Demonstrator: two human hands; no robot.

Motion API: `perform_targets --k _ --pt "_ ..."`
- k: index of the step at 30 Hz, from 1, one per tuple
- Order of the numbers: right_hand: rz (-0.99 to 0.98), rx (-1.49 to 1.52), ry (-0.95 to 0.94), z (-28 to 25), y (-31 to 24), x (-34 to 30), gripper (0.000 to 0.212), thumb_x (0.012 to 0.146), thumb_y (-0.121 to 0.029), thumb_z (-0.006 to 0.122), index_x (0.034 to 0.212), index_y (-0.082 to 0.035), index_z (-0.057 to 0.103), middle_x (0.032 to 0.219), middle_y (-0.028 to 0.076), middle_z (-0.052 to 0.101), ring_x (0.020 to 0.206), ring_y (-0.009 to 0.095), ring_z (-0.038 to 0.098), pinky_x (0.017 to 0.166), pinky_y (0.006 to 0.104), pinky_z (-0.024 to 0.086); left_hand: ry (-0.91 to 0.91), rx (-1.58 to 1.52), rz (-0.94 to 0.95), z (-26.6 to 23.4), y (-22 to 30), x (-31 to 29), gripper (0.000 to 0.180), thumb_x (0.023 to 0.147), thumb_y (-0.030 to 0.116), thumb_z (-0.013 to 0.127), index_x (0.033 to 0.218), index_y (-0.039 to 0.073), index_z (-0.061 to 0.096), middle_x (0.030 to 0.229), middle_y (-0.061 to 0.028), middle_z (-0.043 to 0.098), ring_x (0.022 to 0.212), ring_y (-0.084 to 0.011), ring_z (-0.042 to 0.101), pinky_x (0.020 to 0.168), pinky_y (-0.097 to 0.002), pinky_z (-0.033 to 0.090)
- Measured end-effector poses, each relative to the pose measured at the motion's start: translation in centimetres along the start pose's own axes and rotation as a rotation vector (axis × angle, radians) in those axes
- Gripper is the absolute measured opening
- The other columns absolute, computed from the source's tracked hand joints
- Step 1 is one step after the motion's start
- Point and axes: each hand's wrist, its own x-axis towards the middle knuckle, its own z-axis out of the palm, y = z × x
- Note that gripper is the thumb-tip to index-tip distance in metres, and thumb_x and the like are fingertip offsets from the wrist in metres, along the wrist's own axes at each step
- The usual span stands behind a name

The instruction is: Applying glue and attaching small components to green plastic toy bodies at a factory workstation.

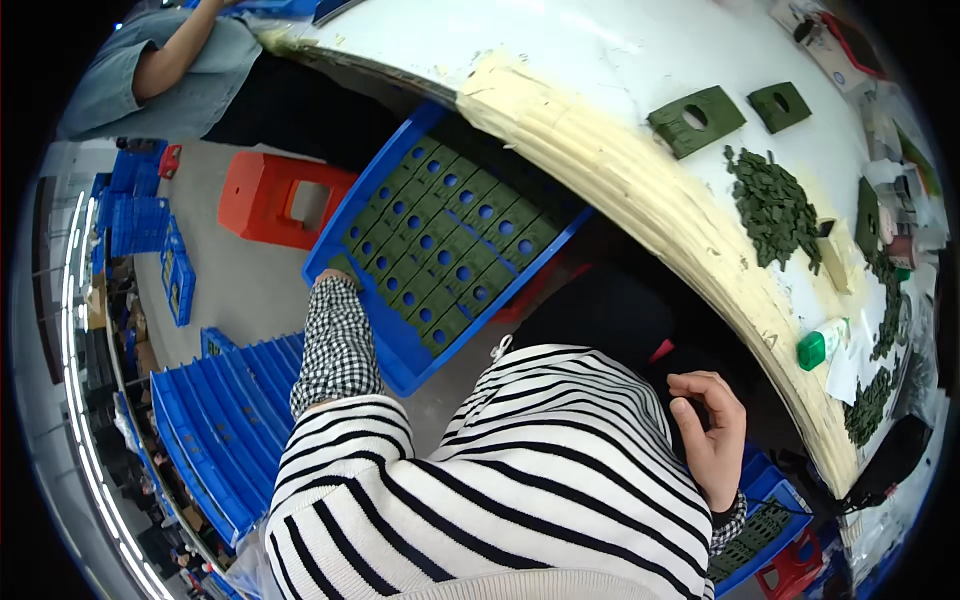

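Note:
My left hand (333,275) reaches into the left end of a large blue tray (408,372), mostly covered by its checked sleeve. At its fingers is a dark green block (347,268), which it appears to grip; the fingertips are hidden. Rows of flat green blocks with round holes (427,242) fill much of the tray, the blue bottom showing through the holes. My right hand (712,432) hovers beside my striped sweater, near the table edge. Its fingers are loosely curled, thumb apart, with nothing between them.
The white table (590,50) has a padded cream edge (640,190). On it lie two holed green blocks (697,120), a heap of small green pieces (775,208) and a green-capped bottle (822,343). A red stool (268,200), stacked blue trays (225,420) and a co-worker's arm (172,62) are at left.

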Motion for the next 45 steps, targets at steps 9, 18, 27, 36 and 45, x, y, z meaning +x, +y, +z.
perform_targets --k 9,18,27,36,45 --pt "-0.059 -0.023 -0.041 -1.3 0.2 0.6 0.020 0.083 -0.006 0.068 0.101 0.004 0.067 0.089 0.013 0.066 0.083 0.022 0.064 0.076 0.0292 0.050 0.159 -0.090 -0.019 -4.5 0.6 -0.7 0.042 0.094 0.037 0.053 0.112 0.001 0.064 0.107 -0.0183 0.068 0.098 -0.0323 0.066 0.085 -0.0448 0.052" --pt "-0.155 -0.052 -0.027 -1.9 0.5 0.3 0.023 0.084 -0.009 0.069 0.102 0.004 0.066 0.088 0.013 0.065 0.081 0.021 0.063 0.075 0.0286 0.050 0.733 -0.927 1.530 -21.4 27.0 -35.6 0.029 0.082 0.021 0.074 0.091 0.001 0.055 0.087 -0.0136 0.062 0.079 -0.0243 0.063 0.071 -0.0345 0.052" --pt "-0.044 0.079 0.145 -4.7 3.3 -3.0 0.020 0.084 -0.005 0.067 0.102 0.005 0.066 0.092 0.015 0.065 0.083 0.021 0.065 0.077 0.0289 0.050 0.539 -0.266 1.557 -22.5 35.5 -39.1 0.037 0.075 0.020 0.074 0.092 0.002 0.047 0.082 -0.0174 0.059 0.081 -0.0356 0.059 0.071 -0.0419 0.046" --pt "-0.133 0.051 0.061 -5.9 2.8 -1.5 0.020 0.084 -0.006 0.067 0.102 0.004 0.066 0.092 0.014 0.065 0.083 0.020 0.066 0.076 0.0283 0.051 0.607 -0.198 1.486 -27.5 45.7 -36.1 0.036 0.080 0.028 0.071 0.094 0.001 0.051 0.083 -0.0210 0.063 0.079 -0.0357 0.062 0.071 -0.0408 0.048" --pt "-0.076 0.066 0.116 -6.3 4.4 -2.9 0.021 0.084 -0.006 0.068 0.102 0.004 0.066 0.092 0.015 0.065 0.083 0.021 0.066 0.076 0.0287 0.050 0.650 -0.186 1.641 -24.6 48.6 -42.4 0.052 0.095 0.049 0.048 0.108 0.000 0.058 0.098 -0.0263 0.063 0.093 -0.0419 0.060 0.082 -0.0466 0.049"
